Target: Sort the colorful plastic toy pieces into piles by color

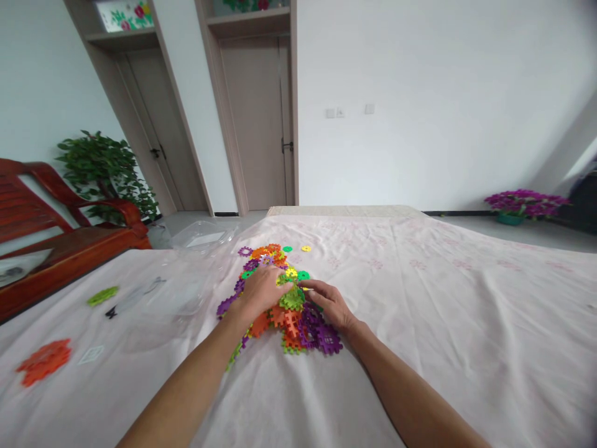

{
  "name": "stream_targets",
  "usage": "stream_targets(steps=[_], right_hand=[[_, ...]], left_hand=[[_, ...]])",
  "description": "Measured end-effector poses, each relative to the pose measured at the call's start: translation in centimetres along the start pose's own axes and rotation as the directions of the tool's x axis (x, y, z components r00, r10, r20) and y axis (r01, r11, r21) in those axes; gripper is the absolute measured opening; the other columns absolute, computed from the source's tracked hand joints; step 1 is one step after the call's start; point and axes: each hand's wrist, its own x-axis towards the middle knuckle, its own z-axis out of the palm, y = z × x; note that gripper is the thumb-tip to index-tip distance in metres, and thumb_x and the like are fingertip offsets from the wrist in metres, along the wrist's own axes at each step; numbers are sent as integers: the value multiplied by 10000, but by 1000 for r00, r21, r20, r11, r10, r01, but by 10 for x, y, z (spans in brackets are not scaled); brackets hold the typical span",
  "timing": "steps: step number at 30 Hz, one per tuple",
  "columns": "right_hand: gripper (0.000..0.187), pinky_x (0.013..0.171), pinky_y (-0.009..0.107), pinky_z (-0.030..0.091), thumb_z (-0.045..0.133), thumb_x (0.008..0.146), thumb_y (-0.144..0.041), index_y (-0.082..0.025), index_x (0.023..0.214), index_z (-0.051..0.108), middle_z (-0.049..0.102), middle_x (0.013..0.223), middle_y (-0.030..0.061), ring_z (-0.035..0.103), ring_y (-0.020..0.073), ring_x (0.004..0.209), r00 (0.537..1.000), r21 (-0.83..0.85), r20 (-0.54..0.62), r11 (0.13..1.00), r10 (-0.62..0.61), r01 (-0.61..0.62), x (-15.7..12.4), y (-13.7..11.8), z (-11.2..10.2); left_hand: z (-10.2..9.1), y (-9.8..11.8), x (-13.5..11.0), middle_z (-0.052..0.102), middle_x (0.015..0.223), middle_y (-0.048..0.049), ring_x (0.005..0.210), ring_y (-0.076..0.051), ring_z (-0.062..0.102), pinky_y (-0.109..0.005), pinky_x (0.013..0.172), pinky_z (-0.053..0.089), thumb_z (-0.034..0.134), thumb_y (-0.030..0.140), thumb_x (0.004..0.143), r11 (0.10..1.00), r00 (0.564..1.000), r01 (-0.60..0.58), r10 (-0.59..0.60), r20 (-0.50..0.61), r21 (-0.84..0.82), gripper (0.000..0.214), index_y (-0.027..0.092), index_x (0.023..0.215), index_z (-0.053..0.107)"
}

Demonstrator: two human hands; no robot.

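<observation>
A heap of flat plastic interlocking pieces (pixel 298 326), orange, purple, green and yellow, lies on the white cloth-covered table (pixel 420 311). My left hand (pixel 261 292) rests on the left side of the heap, fingers curled over the pieces. My right hand (pixel 329 302) lies on the right side, its fingertips pinched on a light green piece (pixel 291 299) in the middle of the heap. Both hands meet at that green piece. What the left fingers grip is hidden under the hand.
A clear plastic container (pixel 186 292) and its lid (pixel 203 235) lie left of the heap. Further left lie a green piece (pixel 102 295) and an orange cluster (pixel 44 361). A red wooden bench (pixel 69 242), a potted plant (pixel 107 171) and doors (pixel 259 124) stand behind.
</observation>
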Motion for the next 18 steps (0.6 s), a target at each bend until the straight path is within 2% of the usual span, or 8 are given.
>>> stream_targets(steps=[3,5,8,10,12,15,18], right_hand=[[446,974,451,462,603,838,-520,-203,1137,698,706,1127,68,634,279,1056,999,65,-16,997,32,-31,1,4,-1],[441,965,450,465,623,817,-513,-193,1107,711,725,1066,72,650,275,1017,997,95,-32,993,66,-63,3,6,-2],[426,924,430,489,652,788,-493,-181,1072,720,733,1030,78,666,263,963,993,135,-64,986,104,-95,4,8,-4],[403,895,414,505,675,769,-474,-177,1037,724,735,1019,82,676,253,924,987,156,-101,982,122,-105,5,9,-4],[375,865,404,518,702,744,-454,-174,991,725,739,976,81,685,245,872,979,176,-148,978,141,-115,5,11,-5],[355,808,403,539,735,699,-447,-176,927,720,740,904,75,694,242,795,961,190,-221,974,168,-126,7,15,-6],[372,763,407,550,743,670,-471,-178,897,714,736,864,71,692,237,738,945,197,-269,971,187,-136,8,17,-6]], left_hand=[[15,5,14,686,1188,-99,1154,-295,590,-365,1008,409,634,495,759,994,986,-90,98,136,-62,456,228,1125,689],[19,5,25,673,1227,-77,1132,-267,610,-332,958,448,598,492,775,980,944,-113,158,290,-166,475,230,1165,665],[18,8,37,729,1076,-35,950,-231,675,-281,797,505,647,447,704,978,882,-115,180,435,-173,435,240,1084,693],[18,15,40,741,985,-46,879,-247,680,-287,737,505,705,395,615,988,888,-122,150,435,-92,406,230,985,718],[20,21,40,735,990,-80,899,-278,672,-311,743,499,719,342,570,994,913,-105,109,394,-30,386,217,935,724],[22,23,36,736,977,-79,912,-283,669,-319,756,493,708,303,570,999,946,-45,42,322,3,340,235,902,728],[18,10,30,741,968,-59,912,-267,673,-307,765,493,692,313,611,999,967,29,-31,252,13,346,250,950,722]])
